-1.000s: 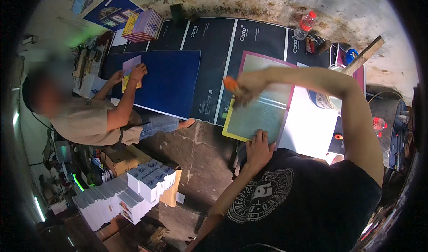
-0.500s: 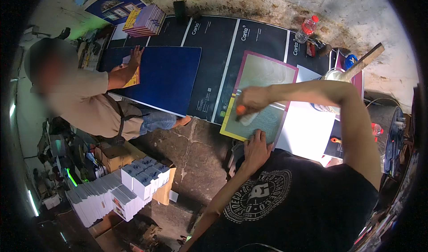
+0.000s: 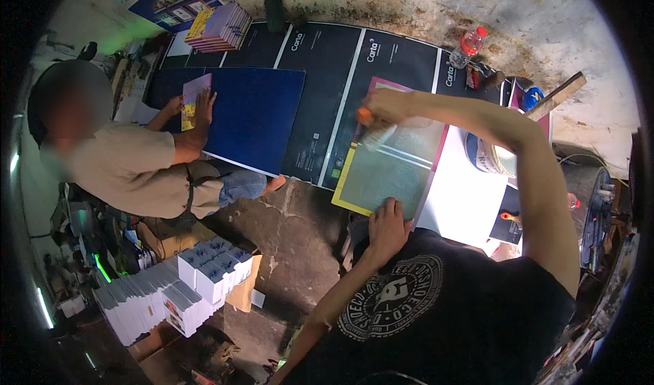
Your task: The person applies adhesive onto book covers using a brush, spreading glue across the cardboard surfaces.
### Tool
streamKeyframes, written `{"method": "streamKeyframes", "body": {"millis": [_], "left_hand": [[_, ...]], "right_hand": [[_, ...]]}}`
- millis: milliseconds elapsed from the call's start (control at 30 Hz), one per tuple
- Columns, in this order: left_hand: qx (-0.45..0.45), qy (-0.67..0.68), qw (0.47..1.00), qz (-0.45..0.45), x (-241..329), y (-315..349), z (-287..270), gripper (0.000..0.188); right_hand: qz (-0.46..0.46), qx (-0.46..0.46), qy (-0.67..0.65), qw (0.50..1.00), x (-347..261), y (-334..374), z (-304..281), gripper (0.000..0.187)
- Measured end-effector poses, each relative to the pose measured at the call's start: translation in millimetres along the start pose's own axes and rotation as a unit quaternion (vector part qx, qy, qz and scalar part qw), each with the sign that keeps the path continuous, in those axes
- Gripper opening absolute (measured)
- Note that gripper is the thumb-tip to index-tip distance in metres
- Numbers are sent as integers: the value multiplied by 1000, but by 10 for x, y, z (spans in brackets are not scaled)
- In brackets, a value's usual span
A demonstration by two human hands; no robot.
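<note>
My right hand point(image 3: 387, 106) grips a wide brush point(image 3: 377, 138) by its orange handle, with the pale bristles against a cover sheet point(image 3: 385, 177). That sheet has a pink border at the far part and a yellow one at the near left. Its greyish-green middle is split by pale strips and looks wet. My left hand point(image 3: 390, 223) lies with fingers stretched out on the sheet's near edge. A white sheet point(image 3: 453, 198) is just right of it, partly in bright light. My right forearm crosses above the can point(image 3: 471, 152) and hides part of it.
A wooden stick point(image 3: 562, 93) leans out by the can. A red-capped bottle point(image 3: 470, 46) stands at the back, and another orange-handled brush point(image 3: 511, 217) lies at right. Across the table a co-worker point(image 3: 136, 157) handles a book point(image 3: 195, 92) on a blue board point(image 3: 255, 116). Paper stacks point(image 3: 139, 303) stand lower left.
My right hand and the brush have moved away from me, toward the far part of the sheet. My left hand stays put. The co-worker has shifted left and turned the book upright.
</note>
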State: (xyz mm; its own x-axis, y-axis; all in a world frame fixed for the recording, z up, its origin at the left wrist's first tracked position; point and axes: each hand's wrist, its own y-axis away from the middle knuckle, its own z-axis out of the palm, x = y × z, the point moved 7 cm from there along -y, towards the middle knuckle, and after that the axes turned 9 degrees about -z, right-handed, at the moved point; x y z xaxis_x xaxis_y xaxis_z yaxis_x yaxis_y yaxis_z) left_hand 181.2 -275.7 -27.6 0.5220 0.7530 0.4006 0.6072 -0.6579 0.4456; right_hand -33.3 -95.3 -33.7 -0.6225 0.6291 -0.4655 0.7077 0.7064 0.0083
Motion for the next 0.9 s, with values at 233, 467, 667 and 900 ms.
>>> {"method": "streamKeyframes", "body": {"millis": [233,467,667,900], "left_hand": [[2,14,1000,7,-22,8,-28,56],[5,23,1000,7,0,41,-51,57],[118,121,984,51,-559,-202,-319,57],[14,-60,998,8,-891,-458,-735,80]], "right_hand": [[134,135,3,982,665,85,-1001,28],[159,163,-36,973,665,854,-939,26],[224,338,-65,912,411,1020,-1148,25],[411,265,-38,871,295,1635,-425,39]]}}
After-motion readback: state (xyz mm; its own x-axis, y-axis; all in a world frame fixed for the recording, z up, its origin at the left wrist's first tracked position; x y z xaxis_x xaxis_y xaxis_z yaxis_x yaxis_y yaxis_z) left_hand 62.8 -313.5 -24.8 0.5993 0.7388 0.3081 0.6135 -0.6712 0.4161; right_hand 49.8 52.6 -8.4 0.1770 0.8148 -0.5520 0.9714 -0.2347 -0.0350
